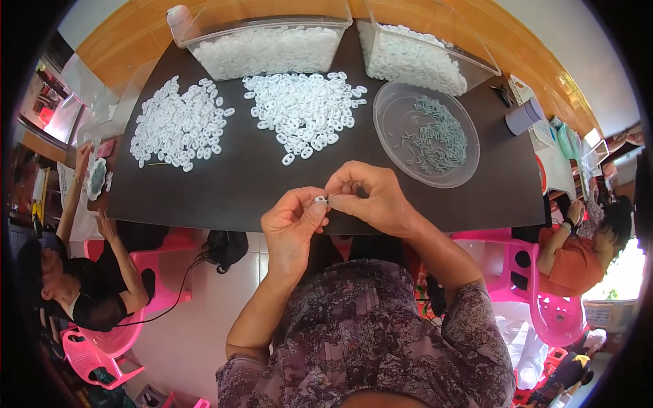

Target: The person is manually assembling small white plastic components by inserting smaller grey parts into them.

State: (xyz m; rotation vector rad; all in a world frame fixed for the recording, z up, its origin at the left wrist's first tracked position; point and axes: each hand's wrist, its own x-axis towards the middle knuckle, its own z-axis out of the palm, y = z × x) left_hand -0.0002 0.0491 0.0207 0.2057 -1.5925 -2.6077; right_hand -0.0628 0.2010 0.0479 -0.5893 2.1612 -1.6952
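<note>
My left hand [294, 221] pinches a small white oval plastic piece [320, 200] between thumb and fingertips, just above the table's near edge. Close against it, my right hand [373, 196] has its thumb and forefinger pressed together at the piece. What those right fingers hold is too small to make out. Beyond my hands lies a pile of white oval pieces with two holes [303, 112]. A second pile of the same pieces [180, 126] is to the left. On the right, a round clear plastic tray [391, 139] bears many tiny grey-green metal parts [442, 139].
Two clear bins, one at the back left [269, 58] and one at the back right [415, 61], hold more white pieces on the dark table [238, 187]. A lilac cup [524, 117] and black scissors [503, 95] are far right. People sit at both sides on pink chairs.
</note>
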